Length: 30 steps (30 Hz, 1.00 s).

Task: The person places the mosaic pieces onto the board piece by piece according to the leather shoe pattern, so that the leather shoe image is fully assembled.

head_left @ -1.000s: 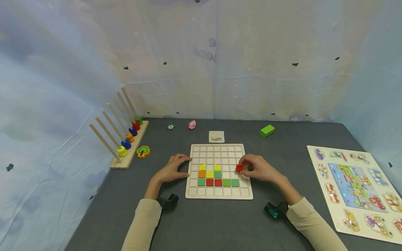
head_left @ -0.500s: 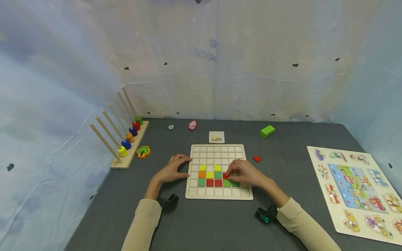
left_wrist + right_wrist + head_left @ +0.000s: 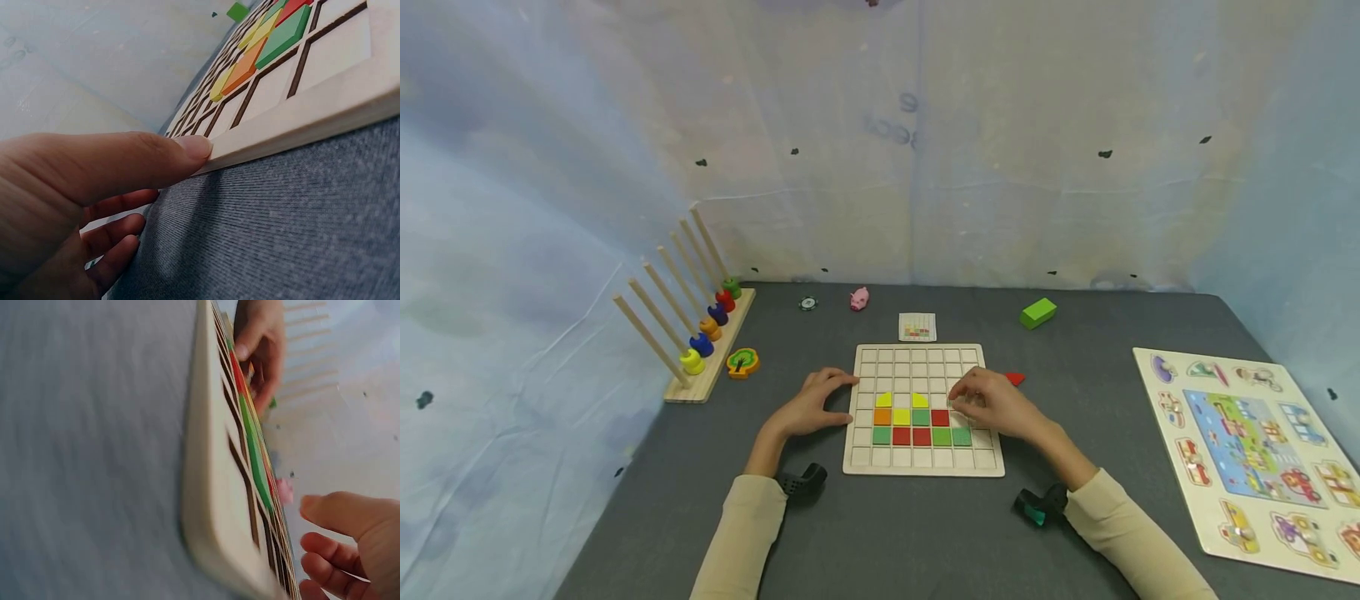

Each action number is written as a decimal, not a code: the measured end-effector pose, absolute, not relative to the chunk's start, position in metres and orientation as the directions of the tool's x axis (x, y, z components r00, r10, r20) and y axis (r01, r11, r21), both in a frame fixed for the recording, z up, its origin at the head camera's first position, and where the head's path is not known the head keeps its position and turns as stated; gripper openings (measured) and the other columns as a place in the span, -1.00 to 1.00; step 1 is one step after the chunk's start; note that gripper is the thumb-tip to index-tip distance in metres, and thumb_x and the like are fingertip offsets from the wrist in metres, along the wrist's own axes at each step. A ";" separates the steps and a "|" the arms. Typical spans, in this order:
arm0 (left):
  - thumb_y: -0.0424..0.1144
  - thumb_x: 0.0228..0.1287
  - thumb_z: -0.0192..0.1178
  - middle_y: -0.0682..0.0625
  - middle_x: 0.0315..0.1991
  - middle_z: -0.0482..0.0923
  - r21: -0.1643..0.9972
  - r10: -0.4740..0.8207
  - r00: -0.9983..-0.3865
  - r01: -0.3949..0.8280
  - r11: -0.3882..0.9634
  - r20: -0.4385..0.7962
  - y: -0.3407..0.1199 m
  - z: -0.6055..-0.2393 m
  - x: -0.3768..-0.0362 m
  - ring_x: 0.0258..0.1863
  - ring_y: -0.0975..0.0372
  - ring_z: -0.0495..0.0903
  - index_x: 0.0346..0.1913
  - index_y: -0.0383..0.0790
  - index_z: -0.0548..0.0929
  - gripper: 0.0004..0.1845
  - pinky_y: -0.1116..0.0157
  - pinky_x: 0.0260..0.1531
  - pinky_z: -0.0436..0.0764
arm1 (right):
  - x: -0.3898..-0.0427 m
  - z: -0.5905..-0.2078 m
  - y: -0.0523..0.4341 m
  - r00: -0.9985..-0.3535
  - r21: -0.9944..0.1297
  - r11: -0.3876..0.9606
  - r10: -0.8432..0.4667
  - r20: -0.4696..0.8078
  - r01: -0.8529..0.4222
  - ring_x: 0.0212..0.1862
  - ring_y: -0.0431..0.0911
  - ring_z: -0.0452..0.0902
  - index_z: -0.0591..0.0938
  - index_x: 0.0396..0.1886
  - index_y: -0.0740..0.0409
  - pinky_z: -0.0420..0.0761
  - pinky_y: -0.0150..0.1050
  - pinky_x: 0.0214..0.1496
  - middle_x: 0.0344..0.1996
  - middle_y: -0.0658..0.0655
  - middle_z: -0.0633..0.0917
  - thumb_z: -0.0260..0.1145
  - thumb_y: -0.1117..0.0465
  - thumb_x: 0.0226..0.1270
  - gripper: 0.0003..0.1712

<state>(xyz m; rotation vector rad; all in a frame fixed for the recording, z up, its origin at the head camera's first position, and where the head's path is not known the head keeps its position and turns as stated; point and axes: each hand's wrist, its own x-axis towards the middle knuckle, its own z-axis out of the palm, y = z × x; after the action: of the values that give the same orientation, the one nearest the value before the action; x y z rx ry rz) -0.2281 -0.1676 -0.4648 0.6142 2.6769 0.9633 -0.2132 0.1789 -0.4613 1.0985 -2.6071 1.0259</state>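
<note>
A wooden grid board (image 3: 872, 457) lies flat on the dark table. Coloured tiles fill some of its squares: yellow corner pieces, an orange tile (image 3: 882, 417), green tiles and red ones, including a red tile (image 3: 940, 418) at the right of the second row. My left hand (image 3: 807, 406) rests at the board's left edge, and its thumb (image 3: 178, 153) touches the side in the left wrist view. Over the board's right part hovers my right hand (image 3: 996, 403), thumb and fingers apart and holding nothing in the right wrist view. Beyond it lies a red triangle (image 3: 1015, 378), partly hidden.
A small pattern card (image 3: 917, 327) lies behind the board. Farther back are a pink pig (image 3: 859, 298), a round compass-like disc (image 3: 807, 303) and a green block (image 3: 1037, 312). A peg stand (image 3: 700, 388) and tree piece (image 3: 742, 362) are left; a picture puzzle (image 3: 1157, 400) is right.
My right hand carried a red tile from the board's right side to the second row, let it go there and drew back rightward. My left hand stayed at the board's edge.
</note>
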 end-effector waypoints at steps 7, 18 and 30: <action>-0.14 0.07 0.37 -0.07 0.24 0.25 0.649 0.459 -0.886 0.309 0.695 -0.070 -0.168 -0.465 -0.229 0.21 0.02 0.14 0.28 -0.05 0.40 -0.33 -0.09 0.14 0.23 | -0.224 -0.462 0.213 -0.810 -0.523 0.618 -0.460 0.364 -0.587 -0.41 -0.13 0.40 0.64 -0.15 0.19 0.42 -0.28 -0.39 -0.28 0.13 0.55 0.33 0.32 0.19 -0.79; -0.14 0.07 0.37 -0.07 0.23 0.26 0.646 0.458 -0.886 0.312 0.697 -0.066 -0.168 -0.466 -0.229 0.22 0.01 0.14 0.28 -0.05 0.41 -0.34 -0.10 0.14 0.23 | -0.233 -0.465 0.255 -0.855 -0.460 0.721 -0.421 0.304 -0.518 -0.27 -0.01 0.47 0.64 -0.07 0.29 0.44 -0.11 -0.26 -0.23 0.21 0.60 0.36 0.31 0.14 -0.67; -0.14 0.07 0.37 -0.06 0.23 0.25 0.641 0.458 -0.886 0.314 0.700 -0.067 -0.168 -0.468 -0.230 0.22 0.02 0.14 0.28 -0.02 0.40 -0.33 -0.09 0.15 0.22 | -0.234 -0.462 0.259 -0.897 -0.493 0.750 -0.388 0.213 -0.441 -0.36 -0.09 0.48 0.58 -0.27 0.24 0.46 -0.15 -0.30 -0.39 0.10 0.58 0.41 0.33 0.08 -0.78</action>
<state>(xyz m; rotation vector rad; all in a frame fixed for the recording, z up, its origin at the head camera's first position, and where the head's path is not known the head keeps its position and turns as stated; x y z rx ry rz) -0.2297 -0.1681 -0.4676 0.6195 2.6882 0.9532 -0.2343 0.2588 -0.4621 0.6760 -2.8469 0.8389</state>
